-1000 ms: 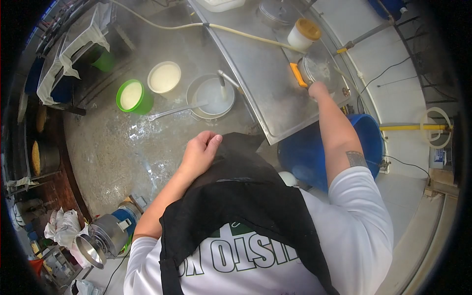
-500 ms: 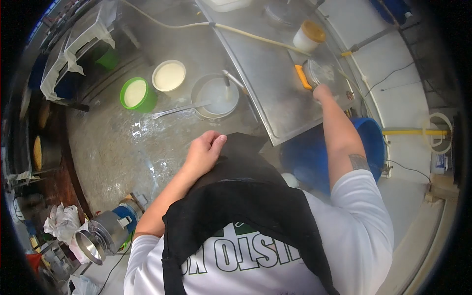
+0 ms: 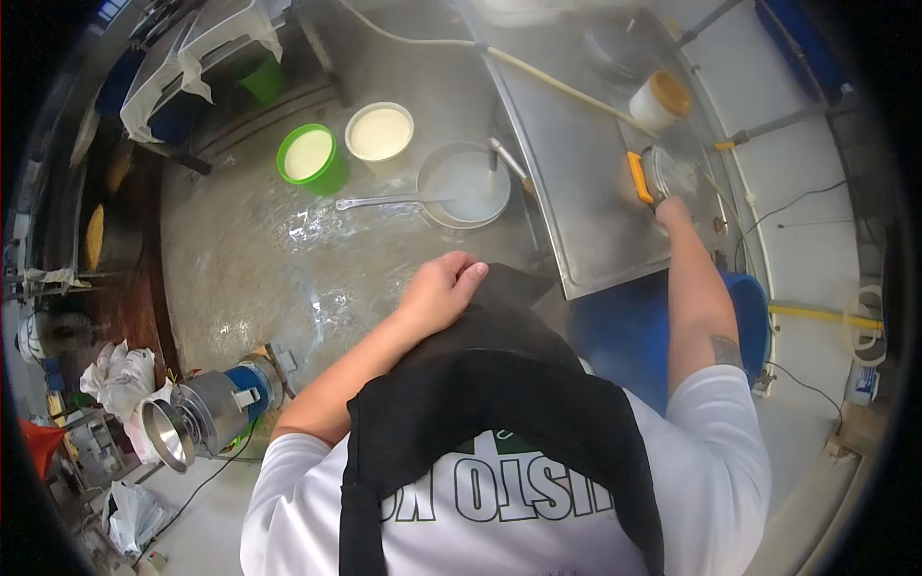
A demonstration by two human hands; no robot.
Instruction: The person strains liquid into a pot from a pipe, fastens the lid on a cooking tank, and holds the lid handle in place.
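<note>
My left hand (image 3: pixel 444 293) is closed, thumb against the curled fingers, at the edge of the black apron (image 3: pixel 509 331). Whether it grips the cloth is hidden. On the metal table (image 3: pixel 586 226), at the right, my right hand (image 3: pixel 673 211) is closed beside an orange-handled tool (image 3: pixel 639 178) and a clear round container (image 3: pixel 670 171); its fingers and what they hold cannot be made out. A pot of cloudy liquid (image 3: pixel 466 221) stands on the floor with a long-handled ladle (image 3: pixel 379 202) in it. Next to it are a white tub (image 3: pixel 355 154) and a green bucket (image 3: pixel 331 180), both filled with cream-coloured stuff.
A white tub with an orange-brown lid (image 3: pixel 660 100) stands on the table, crossed by a pale hose (image 3: pixel 552 77). Under its near edge is a large blue barrel (image 3: pixel 619 336). Wet floor (image 3: pixel 250 288) lies ahead. A metal machine (image 3: pixel 206 413) stands lower left.
The view has shifted, so the tubs, pot and table appear farther right and mostly lower. Both hands keep nearly the same places relative to the things about them.
</note>
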